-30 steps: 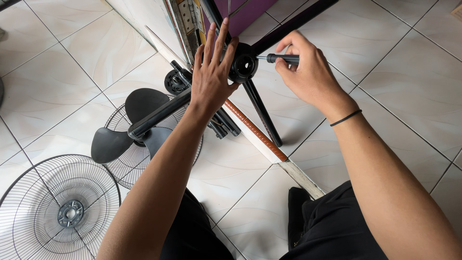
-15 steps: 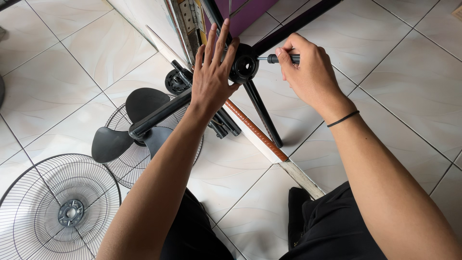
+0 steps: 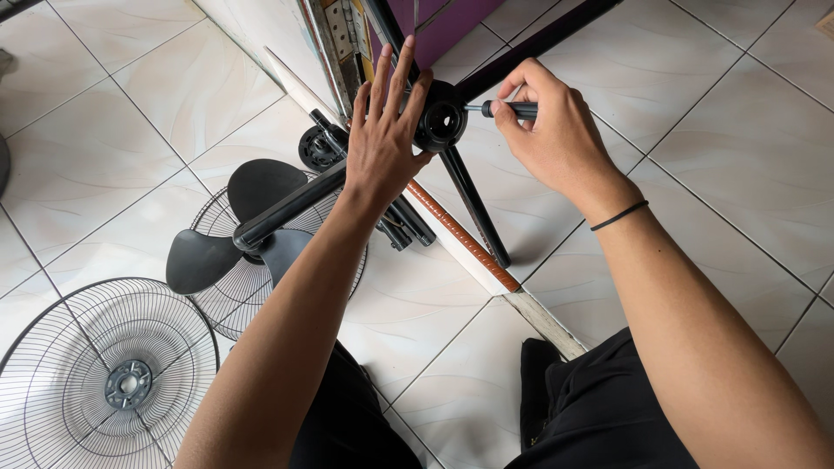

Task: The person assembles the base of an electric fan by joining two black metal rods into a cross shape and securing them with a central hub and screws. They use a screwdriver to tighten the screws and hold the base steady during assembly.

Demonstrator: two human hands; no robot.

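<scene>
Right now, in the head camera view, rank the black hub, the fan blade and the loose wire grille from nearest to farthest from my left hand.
1. Black hub: under the left hand, at its fingers' right edge.
2. Fan blade: lower left, lying on a second grille.
3. Loose wire grille: far bottom-left corner, on the tiles.

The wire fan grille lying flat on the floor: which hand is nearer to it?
Left. The left hand presses on the black hub, on the side toward the wire grille; the right hand holds a screwdriver beyond the hub.
</scene>
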